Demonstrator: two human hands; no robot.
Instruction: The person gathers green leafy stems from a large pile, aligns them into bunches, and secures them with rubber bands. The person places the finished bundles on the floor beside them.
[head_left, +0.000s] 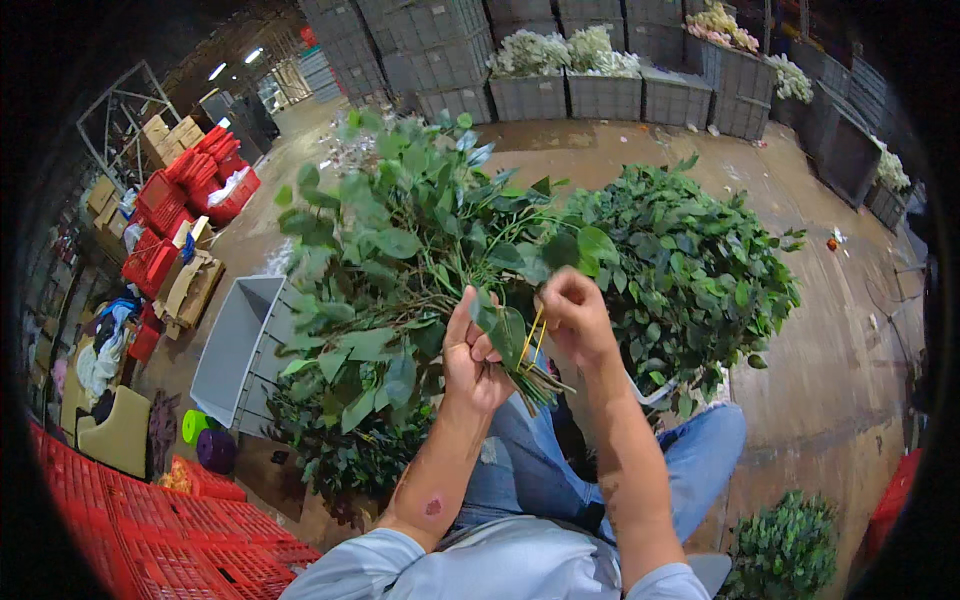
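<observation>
My left hand (478, 360) is closed around the gathered stems of a large bunch of leafy green branches (420, 240), whose leaves spread away to the upper left. The cut stem ends (541, 386) stick out below the hand, towards my lap. A yellow rubber band (534, 335) loops around these stems and is stretched upwards to my right hand (574, 311), which pinches its upper end. One broad leaf hangs over the stems between both hands. A second big mass of green foliage (682, 277) stands just beyond my right hand.
A grey plastic bin (240, 345) lies at left, near dark foliage (352, 442). Red crates (165, 525) fill the lower left, with more red crates (161, 199) stacked farther off. Grey bins (529, 97) holding white flowers line the back. Another green bunch (784, 544) is at lower right.
</observation>
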